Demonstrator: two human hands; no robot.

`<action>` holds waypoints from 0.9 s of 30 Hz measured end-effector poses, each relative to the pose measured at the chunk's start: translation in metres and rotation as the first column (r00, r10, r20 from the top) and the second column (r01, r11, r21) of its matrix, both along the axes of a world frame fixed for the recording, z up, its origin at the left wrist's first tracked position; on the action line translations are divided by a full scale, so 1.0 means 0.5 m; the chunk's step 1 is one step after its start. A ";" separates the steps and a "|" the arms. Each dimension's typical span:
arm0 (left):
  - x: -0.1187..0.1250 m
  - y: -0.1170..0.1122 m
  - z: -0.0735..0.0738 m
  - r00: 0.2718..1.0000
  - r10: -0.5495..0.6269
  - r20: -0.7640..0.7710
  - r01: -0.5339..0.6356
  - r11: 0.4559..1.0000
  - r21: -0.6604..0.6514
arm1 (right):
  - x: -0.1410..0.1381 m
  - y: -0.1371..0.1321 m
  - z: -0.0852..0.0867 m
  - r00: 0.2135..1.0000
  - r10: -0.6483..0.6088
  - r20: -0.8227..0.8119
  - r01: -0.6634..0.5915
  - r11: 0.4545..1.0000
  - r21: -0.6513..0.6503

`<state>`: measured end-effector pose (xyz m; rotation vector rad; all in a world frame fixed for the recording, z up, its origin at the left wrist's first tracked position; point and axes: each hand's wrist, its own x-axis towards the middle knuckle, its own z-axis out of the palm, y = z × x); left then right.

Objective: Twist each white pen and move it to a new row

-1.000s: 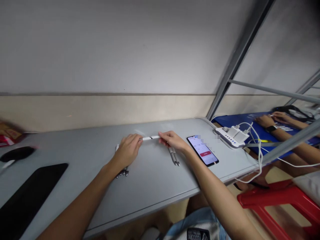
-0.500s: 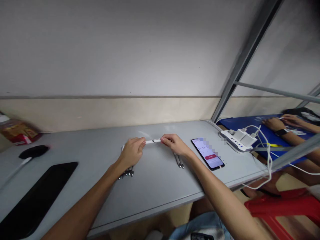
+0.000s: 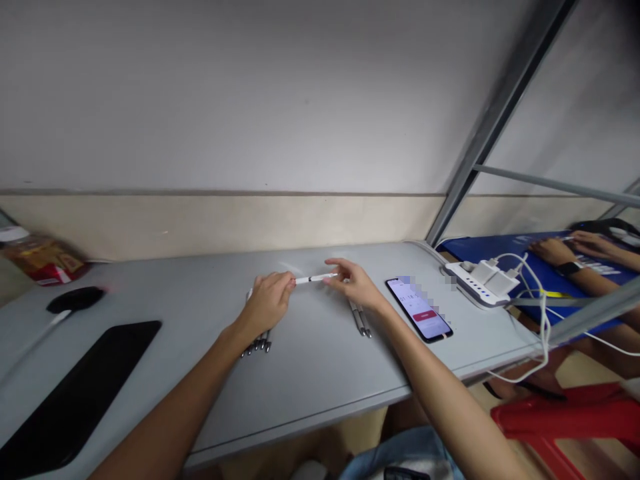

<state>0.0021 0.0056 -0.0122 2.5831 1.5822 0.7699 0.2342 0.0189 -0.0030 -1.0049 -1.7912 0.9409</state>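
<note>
A white pen [image 3: 311, 279] with a dark band near its middle is held level above the grey desk [image 3: 320, 347]. My left hand [image 3: 270, 300] is closed on its left end. At the pen's right end, my right hand [image 3: 350, 280] has thumb and fingers around the tip, the index finger lifted away. Several pens with silver tips [image 3: 257, 345] lie under and beside my left hand, mostly hidden by it. Two more pens [image 3: 360, 321] lie below my right hand, their upper ends covered.
A lit phone [image 3: 419, 310] lies right of my right arm, near a white power strip [image 3: 477, 283] with cables. At left are a dark flat slab [image 3: 85, 393], a black oval object [image 3: 75, 299] and a jar [image 3: 43, 259]. Another person's hands [image 3: 555, 252] work at the blue table [image 3: 480, 241].
My right hand has loosened its pinch, its index finger rising off the pen. More of the pen's right part shows. The view has shifted slightly.
</note>
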 end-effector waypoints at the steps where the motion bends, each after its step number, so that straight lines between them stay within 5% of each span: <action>1: 0.001 -0.001 0.000 1.000 -0.002 0.003 0.002 1.000 -0.001 | 0.000 0.000 0.000 0.999 0.011 0.034 -0.010 0.999 -0.042; 6: 0.004 -0.006 0.004 1.000 -0.014 -0.004 0.014 1.000 -0.007 | 0.002 0.002 -0.002 1.000 -0.017 0.025 0.016 0.998 0.060; 11: 0.003 -0.005 0.001 1.000 -0.029 -0.007 0.029 0.999 -0.025 | 0.005 0.006 -0.004 0.996 0.011 0.092 -0.007 0.999 -0.050; 15: -0.001 -0.002 -0.005 1.000 -0.026 0.001 0.026 0.999 -0.031 | 0.006 0.008 -0.004 1.000 0.008 0.016 -0.009 0.997 0.072; 20: -0.001 -0.004 -0.001 0.999 -0.053 0.004 0.053 0.998 -0.039 | 0.004 0.006 -0.005 0.995 0.006 0.101 -0.002 0.999 -0.039; 27: -0.001 0.000 -0.006 0.999 -0.022 -0.030 0.021 0.998 -0.053 | 0.006 0.014 -0.015 0.983 -0.086 0.164 0.049 0.974 0.220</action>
